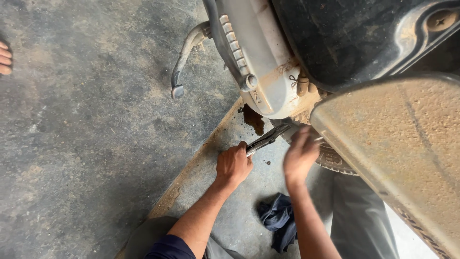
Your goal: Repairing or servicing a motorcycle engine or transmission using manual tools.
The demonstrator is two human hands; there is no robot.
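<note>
Down low, our left hand (233, 165) grips the pliers (266, 139) tight. Our right hand (300, 156) is blurry, fingers loose, reaching under the engine case (261, 57); its fingertips hide there.

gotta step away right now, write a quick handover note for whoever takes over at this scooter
Left hand: closed around the handle of a pair of pliers, whose jaws point up under the engine cover.
Right hand: blurred, reaching under the scooter beside the plier tips; whether it holds anything cannot be told.
Things: a dark oily stain lies on the floor under the cover, a dark blue rag lies on the floor between the forearms, and the kick lever hangs to the left.
Done: pliers are in place at the underside.
Left: whatever they grip is hidden, so check it before pulling or turning.
</note>
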